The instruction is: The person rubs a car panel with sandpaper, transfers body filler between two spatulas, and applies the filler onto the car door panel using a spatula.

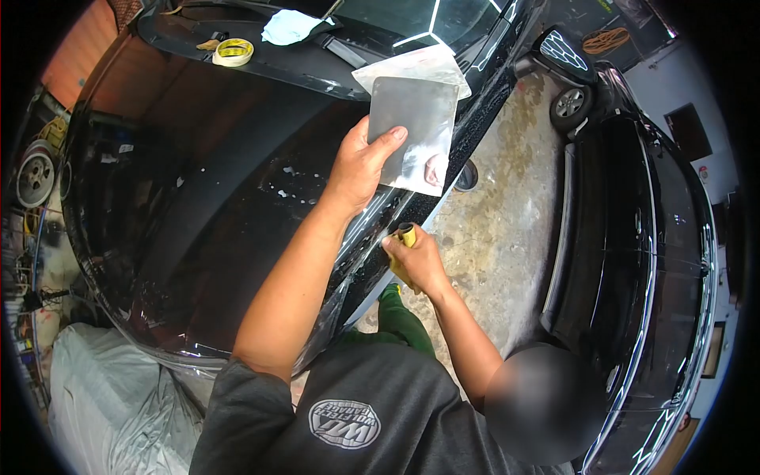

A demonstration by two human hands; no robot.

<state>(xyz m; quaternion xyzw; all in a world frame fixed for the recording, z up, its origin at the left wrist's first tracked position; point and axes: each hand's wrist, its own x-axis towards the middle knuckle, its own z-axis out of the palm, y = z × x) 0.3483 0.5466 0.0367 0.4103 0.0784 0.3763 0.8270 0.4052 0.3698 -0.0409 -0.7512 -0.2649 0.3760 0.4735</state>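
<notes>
My left hand [364, 166] is closed on a flat rectangular silver sheet [412, 111], the thumb pressed on its face. The sheet is shiny and hangs over the edge of a black car hood [237, 174]. A second pale, translucent sheet [431, 67] shows behind it; I cannot tell whether it lies on the car or is held too. Lower down, beside the car's fender, my right hand [419, 257] is wrapped round a yellow cloth-like thing [402, 271] with a dark round end sticking out at the top. Its exact kind is unclear.
A roll of yellow tape [233, 52] and a light blue cloth [290, 28] rest near the windshield base. Another dark car [609, 229] stands to the right across a stained concrete floor [491, 214]. A grey cover [119, 396] drapes something at lower left.
</notes>
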